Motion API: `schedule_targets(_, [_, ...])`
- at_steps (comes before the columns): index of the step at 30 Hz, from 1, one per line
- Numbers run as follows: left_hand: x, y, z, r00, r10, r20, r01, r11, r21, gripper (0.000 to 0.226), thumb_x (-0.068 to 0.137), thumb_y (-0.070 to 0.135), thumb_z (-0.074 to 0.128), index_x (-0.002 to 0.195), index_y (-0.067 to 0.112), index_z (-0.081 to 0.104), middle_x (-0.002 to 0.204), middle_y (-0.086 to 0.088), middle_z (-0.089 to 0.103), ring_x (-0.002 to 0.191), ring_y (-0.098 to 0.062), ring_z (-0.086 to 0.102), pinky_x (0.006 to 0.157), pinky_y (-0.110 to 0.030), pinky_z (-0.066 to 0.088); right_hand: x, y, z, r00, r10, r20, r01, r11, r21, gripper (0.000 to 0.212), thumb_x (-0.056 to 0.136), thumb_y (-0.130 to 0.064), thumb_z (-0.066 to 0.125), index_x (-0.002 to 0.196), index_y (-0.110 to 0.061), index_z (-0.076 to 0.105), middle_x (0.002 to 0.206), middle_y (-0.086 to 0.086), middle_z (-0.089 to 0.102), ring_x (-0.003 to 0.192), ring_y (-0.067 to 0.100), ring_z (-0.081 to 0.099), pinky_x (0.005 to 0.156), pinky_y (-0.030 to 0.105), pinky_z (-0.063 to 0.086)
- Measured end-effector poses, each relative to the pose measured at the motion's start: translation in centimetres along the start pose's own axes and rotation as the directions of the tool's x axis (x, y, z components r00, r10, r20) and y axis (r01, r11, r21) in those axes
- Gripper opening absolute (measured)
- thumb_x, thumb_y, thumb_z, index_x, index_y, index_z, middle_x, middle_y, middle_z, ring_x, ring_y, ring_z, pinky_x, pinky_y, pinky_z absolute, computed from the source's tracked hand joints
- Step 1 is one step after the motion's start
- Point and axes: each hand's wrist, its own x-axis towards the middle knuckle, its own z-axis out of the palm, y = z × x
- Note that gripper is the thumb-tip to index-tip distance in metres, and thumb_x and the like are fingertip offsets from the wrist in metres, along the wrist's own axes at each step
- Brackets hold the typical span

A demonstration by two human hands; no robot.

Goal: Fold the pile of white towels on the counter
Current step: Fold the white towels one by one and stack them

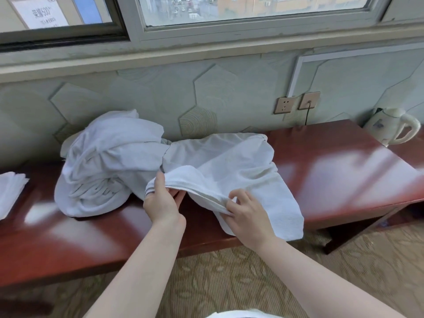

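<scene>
1. Holding the towel [231,171] by its near hem, your left hand [161,203] pinches one end of the edge and your right hand [246,214] pinches it further along; both grips are closed on cloth.
2. It lies spread on the table [332,166], one corner drooping over the front edge, just beside the crumpled pile [107,161].
3. Expect it to be light, limp and a little clingy; take it by corners or hem, since any mid-cloth hold would likely bunch it.
4. The table is glossy red-brown, so cloth may slide.
5. A folded stack [10,191] sits far left, a kettle [390,127] far right under the window [252,10].
</scene>
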Motion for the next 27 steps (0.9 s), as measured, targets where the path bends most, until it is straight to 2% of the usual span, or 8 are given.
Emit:
schedule_targets(2, [0.2, 0.0, -0.4, 0.998, -0.06, -0.024, 0.058, 0.997, -0.054, 0.023, 0.095, 0.025, 0.061, 0.11, 0.008, 0.063, 0.097, -0.008, 0.071, 0.082, -0.017, 0.071, 0.062, -0.027, 0.058, 0.0, -0.4, -0.1, 1.0, -0.003, 0.014, 0.002, 0.999, 0.032, 0.014, 0.086, -0.015, 0.061, 0.085, -0.008, 0.073, 0.093, 0.008, 0.066, 0.07, 0.026, 0.061, 0.054, 0.031, 0.051])
schedule_targets(7, [0.9, 0.2, -1.1, 0.994, -0.102, -0.049, 0.096, 0.989, -0.112, 0.025, 0.096, 0.026, 0.061, 0.112, 0.008, 0.059, 0.085, -0.004, 0.066, 0.077, -0.016, 0.068, 0.078, -0.034, 0.06, 0.3, -1.4, -0.3, 0.998, 0.056, 0.001, -0.056, 0.997, 0.061, 0.014, 0.08, 0.002, 0.072, 0.09, -0.008, 0.074, 0.088, 0.007, 0.063, 0.063, 0.023, 0.059, 0.043, 0.031, 0.05])
schedule_targets(11, [1.3, -0.2, -1.9, 0.965, -0.258, -0.044, 0.249, 0.956, -0.156, 0.017, 0.094, 0.03, 0.063, 0.092, 0.014, 0.061, 0.082, -0.001, 0.063, 0.071, -0.012, 0.062, 0.066, -0.027, 0.056, 0.9, -2.0, -0.5, 0.999, 0.0, -0.033, 0.003, 0.995, 0.098, 0.015, 0.076, 0.008, 0.071, 0.084, -0.005, 0.072, 0.086, 0.008, 0.061, 0.06, 0.021, 0.055, 0.044, 0.032, 0.048])
schedule_targets(14, [0.5, -1.8, -3.1, 0.897, -0.439, -0.061, 0.423, 0.889, -0.174, 0.031, 0.083, 0.042, 0.073, 0.088, 0.015, 0.06, 0.08, 0.005, 0.06, 0.065, -0.006, 0.055, 0.061, -0.021, 0.048, 1.6, -2.5, -0.5, 0.999, -0.031, -0.04, 0.034, 0.996, 0.079, 0.017, 0.072, 0.007, 0.071, 0.082, -0.007, 0.072, 0.084, 0.007, 0.062, 0.06, 0.023, 0.057, 0.046, 0.032, 0.048])
schedule_targets(17, [-0.9, -4.1, -3.7, 0.825, -0.565, -0.011, 0.56, 0.82, -0.119, 0.041, 0.076, 0.05, 0.077, 0.088, 0.014, 0.061, 0.076, 0.004, 0.059, 0.06, -0.008, 0.049, 0.056, -0.022, 0.044, 1.6, -2.9, -0.4, 0.997, -0.066, -0.028, 0.067, 0.996, 0.056, 0.019, 0.065, 0.007, 0.075, 0.076, -0.008, 0.07, 0.081, 0.006, 0.063, 0.059, 0.024, 0.058, 0.045, 0.031, 0.047])
schedule_targets(21, [-2.1, -5.5, -2.9, 0.752, -0.655, 0.077, 0.657, 0.754, -0.001, 0.04, 0.076, 0.051, 0.076, 0.071, 0.015, 0.06, 0.061, 0.004, 0.053, 0.047, -0.008, 0.043, 0.05, -0.022, 0.042, 1.2, -2.8, -0.6, 0.998, -0.054, -0.021, 0.055, 0.998, 0.033, 0.022, 0.059, 0.006, 0.075, 0.073, -0.01, 0.07, 0.081, 0.004, 0.064, 0.06, 0.023, 0.058, 0.046, 0.028, 0.046])
schedule_targets(23, [-2.4, -5.7, -2.6, 0.743, -0.663, 0.093, 0.659, 0.749, 0.075, 0.038, 0.081, 0.047, 0.074, 0.066, 0.016, 0.058, 0.055, 0.004, 0.051, 0.041, -0.007, 0.042, 0.046, -0.021, 0.043, 0.9, -2.6, -0.8, 0.999, -0.04, -0.02, 0.041, 0.999, 0.023, 0.021, 0.06, 0.004, 0.076, 0.073, -0.011, 0.07, 0.081, 0.003, 0.064, 0.061, 0.022, 0.058, 0.047, 0.027, 0.044])
schedule_targets(27, [-2.2, -5.7, -2.3, 0.784, -0.62, 0.03, 0.61, 0.779, 0.146, 0.026, 0.087, 0.028, 0.069, 0.071, 0.014, 0.055, 0.051, 0.005, 0.046, 0.039, -0.006, 0.041, 0.038, -0.019, 0.04, 0.3, -2.3, -1.1, 1.0, -0.013, 0.0, 0.013, 1.0, 0.011, 0.016, 0.064, 0.0, 0.078, 0.072, -0.011, 0.069, 0.081, 0.002, 0.062, 0.063, 0.021, 0.058, 0.048, 0.026, 0.041])
